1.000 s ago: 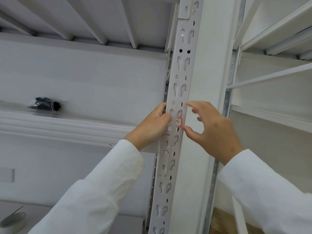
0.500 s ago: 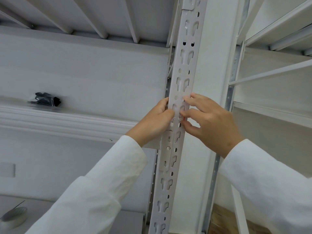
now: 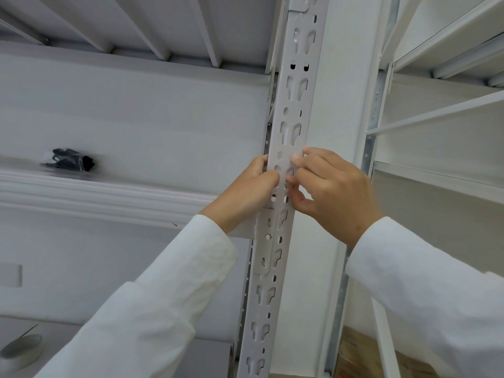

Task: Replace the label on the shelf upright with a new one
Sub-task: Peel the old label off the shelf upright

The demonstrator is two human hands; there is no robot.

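White shelving bay. Perforated grey steel upright at 12 o'clock. Left hand and right hand pinch small red-edged label against it. Thin, light, likely flimsy; grip edges.

The person is wearing a white long-sleeved top of a plain, slightly crinkled cloth. The left sleeve is showing soft folds and creases along the forearm and is ending in a plain cuff at the wrist. The right sleeve is looking smoother and is ending the same way. Both the left hand and the right hand are bare, wearing no gloves, rings or watch
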